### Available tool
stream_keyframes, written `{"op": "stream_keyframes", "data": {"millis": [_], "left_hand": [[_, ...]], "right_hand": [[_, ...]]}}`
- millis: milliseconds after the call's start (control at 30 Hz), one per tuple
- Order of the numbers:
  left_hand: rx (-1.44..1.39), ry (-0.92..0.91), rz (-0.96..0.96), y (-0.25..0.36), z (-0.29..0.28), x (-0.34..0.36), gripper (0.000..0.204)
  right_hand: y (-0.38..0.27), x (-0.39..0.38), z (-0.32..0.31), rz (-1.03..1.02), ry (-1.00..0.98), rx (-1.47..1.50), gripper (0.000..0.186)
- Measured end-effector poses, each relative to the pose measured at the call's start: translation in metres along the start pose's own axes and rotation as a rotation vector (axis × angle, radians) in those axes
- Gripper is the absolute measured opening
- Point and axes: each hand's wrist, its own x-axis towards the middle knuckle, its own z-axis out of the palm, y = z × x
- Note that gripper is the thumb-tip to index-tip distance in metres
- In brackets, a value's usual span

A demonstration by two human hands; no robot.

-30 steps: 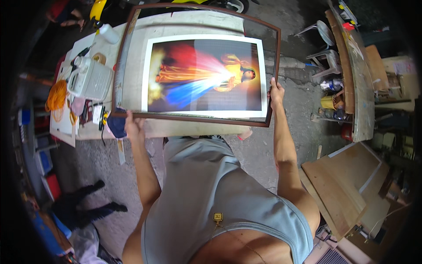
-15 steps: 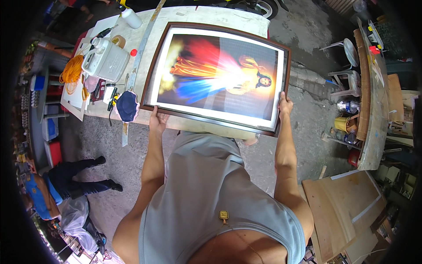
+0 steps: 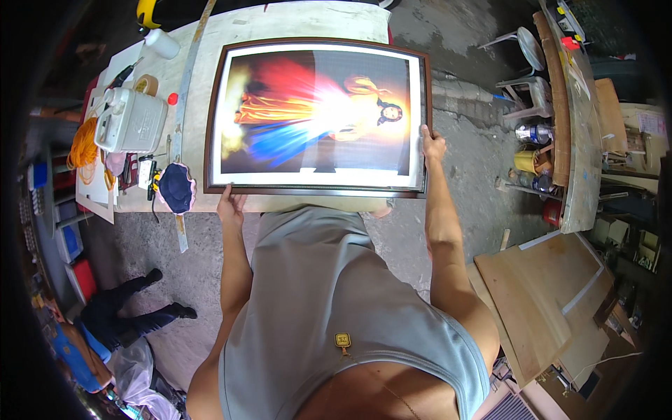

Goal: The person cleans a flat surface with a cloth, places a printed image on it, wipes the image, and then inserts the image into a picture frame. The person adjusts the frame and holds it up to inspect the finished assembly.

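A framed picture [image 3: 315, 115] with a dark brown frame and a white border lies sideways above the pale worktable [image 3: 308, 21]. Its print shows a robed figure with red and blue rays, and its surface reflects light. My left hand [image 3: 231, 205] grips the near edge of the frame close to its left corner, thumb on top. At the right edge, my right hand [image 3: 433, 145] is closed round the frame, with the thumb over the front. The fingers beneath the frame are partly hidden.
On the table's left stand a white jug [image 3: 133, 120], a white bottle [image 3: 162, 43], orange twine [image 3: 84, 143], a tape roll [image 3: 145, 85], a long metal ruler [image 3: 185, 91] and a dark blue cap [image 3: 176, 189]. Plastic stools [image 3: 528, 96] and wooden boards [image 3: 525, 308] are at right. Another person's legs [image 3: 143, 308] show at lower left.
The framed picture has turned slightly, so its near edge now runs almost level across the view. Both hands keep their hold on it. The whole scene has shifted leftward in view.
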Motion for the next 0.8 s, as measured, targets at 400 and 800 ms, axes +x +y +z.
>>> {"op": "stream_keyframes", "data": {"millis": [400, 800], "left_hand": [[0.446, 0.394, 0.164, 0.019, 0.013, -0.002, 0.059], [1.513, 0.616, 0.517, 0.061, 0.022, 0.020, 0.091]], "right_hand": [[-0.030, -0.015, 0.004, -0.067, -0.018, -0.305, 0.058], [-0.010, 0.015, 0.008, -0.180, -0.060, -0.277, 0.062]]}}
